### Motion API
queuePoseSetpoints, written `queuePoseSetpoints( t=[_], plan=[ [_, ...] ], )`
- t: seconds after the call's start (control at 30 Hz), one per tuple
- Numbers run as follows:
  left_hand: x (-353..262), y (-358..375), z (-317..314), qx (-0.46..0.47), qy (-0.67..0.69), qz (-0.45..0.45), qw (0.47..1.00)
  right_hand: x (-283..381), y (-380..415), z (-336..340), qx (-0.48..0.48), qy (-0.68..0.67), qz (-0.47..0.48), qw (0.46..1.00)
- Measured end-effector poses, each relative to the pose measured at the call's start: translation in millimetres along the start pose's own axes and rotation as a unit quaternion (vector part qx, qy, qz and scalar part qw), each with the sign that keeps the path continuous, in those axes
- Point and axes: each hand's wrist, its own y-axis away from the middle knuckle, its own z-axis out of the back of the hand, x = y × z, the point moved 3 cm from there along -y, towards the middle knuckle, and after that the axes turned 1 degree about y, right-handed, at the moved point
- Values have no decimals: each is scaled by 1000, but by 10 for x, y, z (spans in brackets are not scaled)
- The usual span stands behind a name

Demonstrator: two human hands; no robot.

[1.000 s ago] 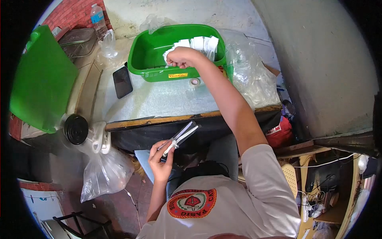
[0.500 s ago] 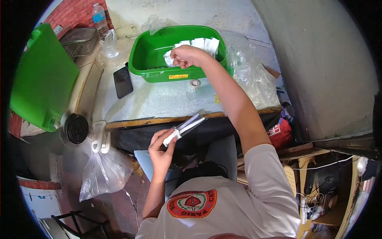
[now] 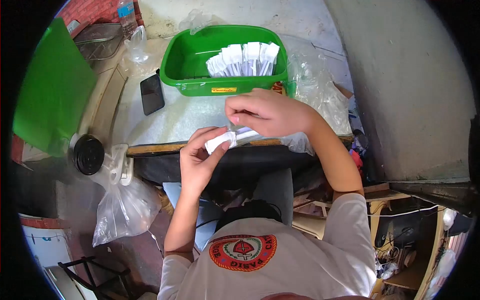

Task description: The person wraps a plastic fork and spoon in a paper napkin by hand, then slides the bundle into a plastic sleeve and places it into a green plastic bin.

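At the pale tabletop (image 3: 192, 114), the left hand (image 3: 194, 164) pinches a white-wrapped packet (image 3: 218, 142) steady; the right hand (image 3: 275, 114) curls over it, grip unclear.

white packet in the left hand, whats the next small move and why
Probably lower the right hand to the clear end of the packet: its bent fingers are close by, and the left hand pinches the white end. Whether the right fingers hold anything is unclear.

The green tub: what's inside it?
Inside the green tub is a row of white-topped packets, bunched toward the right. They overlap and cover the bottom there, so what's underneath them can't be seen.
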Motion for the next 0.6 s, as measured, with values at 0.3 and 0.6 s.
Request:
queuePoseSetpoints(
  t=[0.3,0.6],
  plan=[
    [-114,-9,-116,37,9,-21,999,82,245,-112,-60,150,63,985],
    [-65,-3,-83,24,23,-7,999,165,283,-125,-75,195,71,975]
  ],
)
